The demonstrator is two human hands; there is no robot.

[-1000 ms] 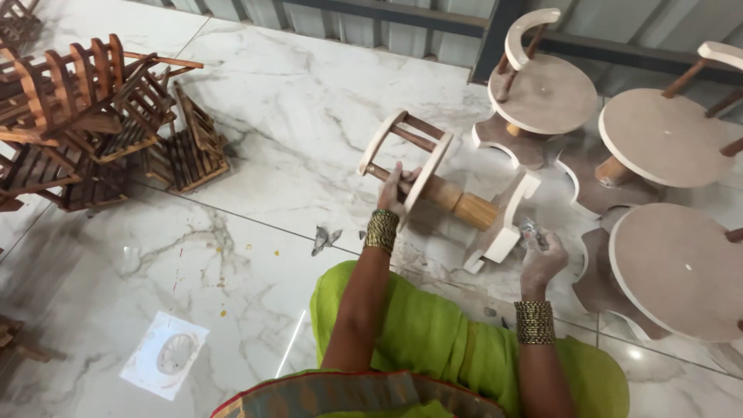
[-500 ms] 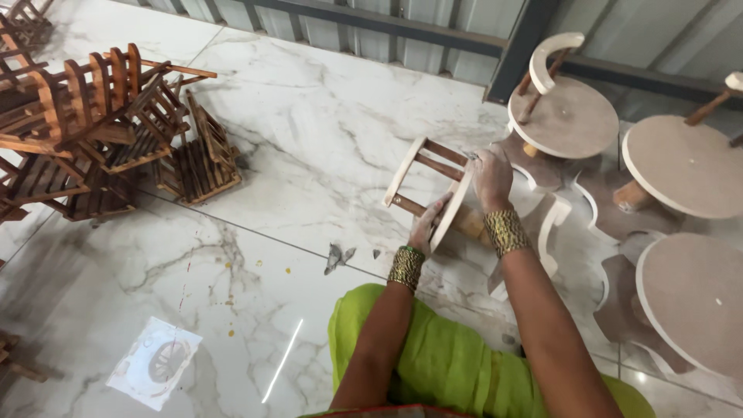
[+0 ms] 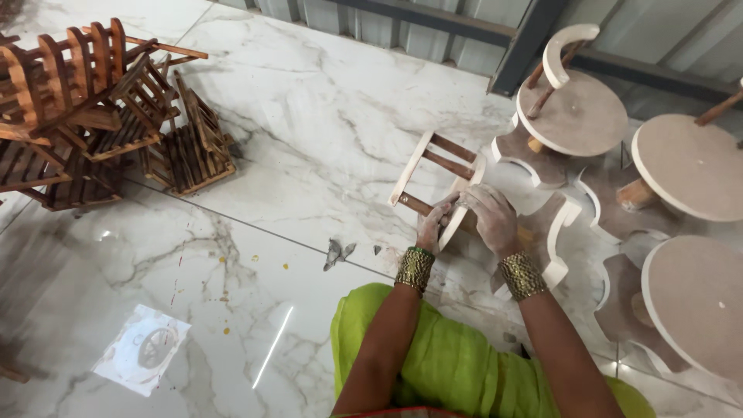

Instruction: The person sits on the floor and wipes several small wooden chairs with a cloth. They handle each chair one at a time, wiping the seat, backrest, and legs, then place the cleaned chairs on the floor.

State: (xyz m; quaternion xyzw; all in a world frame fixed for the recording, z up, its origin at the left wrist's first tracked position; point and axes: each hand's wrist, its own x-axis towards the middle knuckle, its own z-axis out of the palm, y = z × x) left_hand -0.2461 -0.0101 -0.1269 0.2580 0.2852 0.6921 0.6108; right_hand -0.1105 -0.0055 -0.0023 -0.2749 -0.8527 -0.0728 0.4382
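A small wooden frame of pale curved side pieces joined by brown rungs lies on the marble floor in front of me. My left hand grips its near end by a rung and the pale side piece. My right hand presses down on the same pale curved piece beside it. Both wrists wear wide gold bangles, and both hands are dusty. A second pale curved piece lies just right of my right hand. My green-clothed lap is below.
Several round-topped pale stools stand at the right, another beside it and one nearer. A pile of dark slatted wooden pieces fills the upper left. A small scrap lies on the floor. Corrugated metal wall runs behind.
My right hand moved from my right side onto the frame and now presses beside my left hand. The view has tilted, shifting the frame lower and to the right.
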